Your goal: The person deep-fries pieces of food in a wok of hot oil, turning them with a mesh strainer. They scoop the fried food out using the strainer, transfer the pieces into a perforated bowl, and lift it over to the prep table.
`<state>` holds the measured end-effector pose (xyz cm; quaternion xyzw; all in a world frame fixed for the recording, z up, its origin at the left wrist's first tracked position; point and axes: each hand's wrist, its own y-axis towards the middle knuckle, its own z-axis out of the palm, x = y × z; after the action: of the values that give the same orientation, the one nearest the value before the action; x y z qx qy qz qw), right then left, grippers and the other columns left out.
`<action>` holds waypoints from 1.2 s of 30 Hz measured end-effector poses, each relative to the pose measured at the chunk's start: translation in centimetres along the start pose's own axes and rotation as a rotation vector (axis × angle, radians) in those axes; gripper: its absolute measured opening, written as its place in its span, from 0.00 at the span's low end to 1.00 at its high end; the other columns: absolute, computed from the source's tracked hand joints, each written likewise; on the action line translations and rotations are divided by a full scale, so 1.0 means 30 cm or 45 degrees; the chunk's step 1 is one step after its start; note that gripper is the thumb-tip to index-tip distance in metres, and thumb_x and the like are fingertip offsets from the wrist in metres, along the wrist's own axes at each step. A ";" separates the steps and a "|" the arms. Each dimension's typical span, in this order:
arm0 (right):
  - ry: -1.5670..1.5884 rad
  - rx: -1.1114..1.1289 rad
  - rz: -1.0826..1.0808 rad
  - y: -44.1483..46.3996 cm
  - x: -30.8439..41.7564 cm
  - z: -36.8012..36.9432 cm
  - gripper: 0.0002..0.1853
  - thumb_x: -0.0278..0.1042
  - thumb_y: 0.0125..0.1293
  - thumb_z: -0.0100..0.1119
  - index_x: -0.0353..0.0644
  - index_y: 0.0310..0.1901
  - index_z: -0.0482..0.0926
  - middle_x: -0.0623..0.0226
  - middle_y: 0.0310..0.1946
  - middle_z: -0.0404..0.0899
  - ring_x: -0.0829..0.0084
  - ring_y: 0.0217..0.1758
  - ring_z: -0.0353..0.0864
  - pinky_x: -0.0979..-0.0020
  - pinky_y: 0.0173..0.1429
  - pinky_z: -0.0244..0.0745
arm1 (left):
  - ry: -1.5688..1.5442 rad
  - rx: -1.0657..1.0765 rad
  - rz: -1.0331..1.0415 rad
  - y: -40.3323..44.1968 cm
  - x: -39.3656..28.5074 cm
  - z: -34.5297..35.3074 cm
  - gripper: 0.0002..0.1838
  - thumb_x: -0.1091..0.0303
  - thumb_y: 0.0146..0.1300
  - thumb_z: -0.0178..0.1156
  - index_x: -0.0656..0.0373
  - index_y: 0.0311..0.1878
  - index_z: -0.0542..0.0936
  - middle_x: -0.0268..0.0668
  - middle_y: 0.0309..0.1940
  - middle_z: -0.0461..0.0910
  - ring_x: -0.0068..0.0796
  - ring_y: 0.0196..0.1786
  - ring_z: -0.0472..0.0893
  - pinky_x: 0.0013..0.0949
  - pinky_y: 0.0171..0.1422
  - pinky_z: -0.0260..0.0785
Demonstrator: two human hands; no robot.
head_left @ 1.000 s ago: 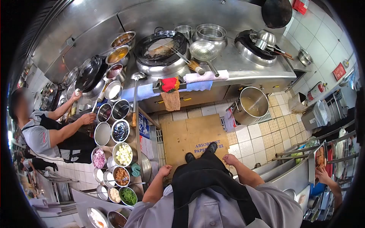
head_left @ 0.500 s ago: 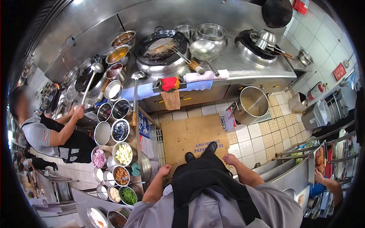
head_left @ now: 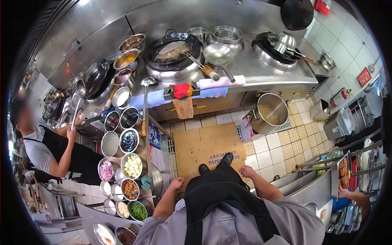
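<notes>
Bright; glare on steel wall [head_left: 171, 17]; edges bowed, corners black.

A commercial kitchen, by its equipment. Ahead of the left hand [head_left: 177, 183], a long stainless-steel bench [head_left: 281, 76] carries a wide blackened wok [head_left: 155, 48] on a round steel burner [head_left: 171, 76]. Beyond the right hand [head_left: 246, 171], a deep steel stockpot [head_left: 258, 122] sits low amid beige and white floor tiles [head_left: 261, 157]. Left of the left hand, round steel tubs [head_left: 130, 117] crowd together, some holding pale green-white cubes [head_left: 132, 165] and finely cut green leaves [head_left: 138, 210]. Farther left, an aproned co-worker [head_left: 51, 153] grips a long-handled steel ladle [head_left: 77, 104].
</notes>
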<state>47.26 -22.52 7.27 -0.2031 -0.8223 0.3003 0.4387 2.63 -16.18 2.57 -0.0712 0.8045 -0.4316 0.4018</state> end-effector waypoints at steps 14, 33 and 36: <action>-0.004 -0.012 -0.032 0.013 -0.014 0.008 0.09 0.29 0.56 0.46 0.37 0.33 0.76 0.63 0.21 0.76 0.75 0.19 0.76 0.76 0.25 0.72 | 0.001 -0.067 0.018 0.016 0.027 0.009 0.11 0.63 0.56 0.50 0.57 0.40 0.74 0.34 0.28 0.76 0.24 0.29 0.76 0.28 0.35 0.68; -0.046 0.016 0.128 0.002 -0.019 0.036 0.09 0.34 0.53 0.49 0.42 0.31 0.78 0.62 0.22 0.78 0.72 0.20 0.77 0.72 0.30 0.72 | 0.091 -0.087 -0.074 -0.048 0.014 0.032 0.12 0.64 0.54 0.51 0.54 0.40 0.76 0.37 0.29 0.77 0.27 0.29 0.77 0.29 0.36 0.69; -0.082 0.005 0.009 0.017 -0.016 0.036 0.10 0.34 0.54 0.48 0.40 0.31 0.77 0.63 0.21 0.78 0.73 0.20 0.77 0.72 0.29 0.72 | 0.053 -0.021 -0.081 -0.035 0.032 0.024 0.12 0.63 0.53 0.51 0.54 0.40 0.76 0.38 0.30 0.78 0.29 0.30 0.78 0.30 0.37 0.69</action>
<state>46.64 -22.76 6.17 -0.1954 -0.8346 0.3099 0.4113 2.25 -17.72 2.56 -0.0909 0.8136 -0.4388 0.3704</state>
